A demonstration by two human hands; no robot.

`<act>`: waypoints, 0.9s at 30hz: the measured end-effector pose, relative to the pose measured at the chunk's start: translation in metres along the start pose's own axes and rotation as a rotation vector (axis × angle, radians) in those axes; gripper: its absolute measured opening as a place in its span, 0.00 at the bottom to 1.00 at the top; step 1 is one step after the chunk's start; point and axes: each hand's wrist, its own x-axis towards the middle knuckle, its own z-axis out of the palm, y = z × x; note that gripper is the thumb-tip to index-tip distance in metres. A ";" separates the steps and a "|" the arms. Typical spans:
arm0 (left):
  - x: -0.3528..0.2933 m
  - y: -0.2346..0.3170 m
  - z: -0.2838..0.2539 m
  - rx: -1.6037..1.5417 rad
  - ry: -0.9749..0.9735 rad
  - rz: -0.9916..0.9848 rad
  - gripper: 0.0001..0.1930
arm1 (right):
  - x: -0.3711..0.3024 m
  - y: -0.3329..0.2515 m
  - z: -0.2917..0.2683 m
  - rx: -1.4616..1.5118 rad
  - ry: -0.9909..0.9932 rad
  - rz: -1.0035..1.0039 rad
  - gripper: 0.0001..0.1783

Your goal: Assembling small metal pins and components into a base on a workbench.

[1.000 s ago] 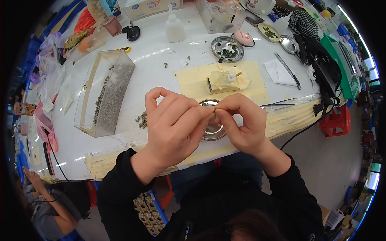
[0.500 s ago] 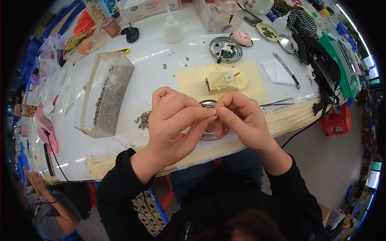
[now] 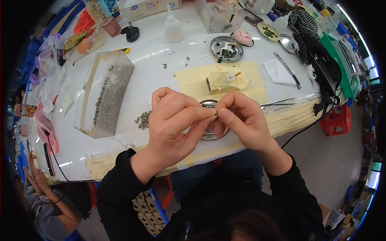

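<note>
Fingertip to fingertip, my left hand (image 3: 175, 120) and my right hand (image 3: 243, 120) meet above a round metal dish (image 3: 210, 135). Both pinch a tiny brownish piece (image 3: 216, 114) between thumb and forefinger; it is too small and too covered to name. The dish is partly hidden behind my hands. Beside my left hand lies a small heap of grey-green bits (image 3: 143, 119). Farther left stands a clear plastic box (image 3: 82, 108), tilted in view, with many such bits along one side.
Beyond my hands, a tape-wrapped block (image 3: 217, 82) sits on yellow tape. A metal dish of dark green pieces (image 3: 229, 53), a white squeeze bottle (image 3: 173, 30), tweezers (image 3: 277, 104) and a pen (image 3: 285, 68) lie around. Another person's hands (image 3: 37, 178) show at the lower left.
My hands stay almost still, holding the same pinch. At the lower left, the other person's hands have shifted slightly.
</note>
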 end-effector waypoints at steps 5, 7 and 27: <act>0.003 0.001 -0.001 -0.104 -0.005 -0.016 0.10 | 0.001 -0.008 -0.004 0.112 -0.057 0.127 0.07; 0.005 0.001 -0.002 -0.080 -0.011 0.006 0.11 | 0.000 -0.007 -0.002 0.051 -0.020 0.067 0.06; 0.005 0.001 -0.001 -0.059 -0.012 -0.026 0.09 | 0.001 -0.005 -0.002 0.104 -0.035 0.080 0.07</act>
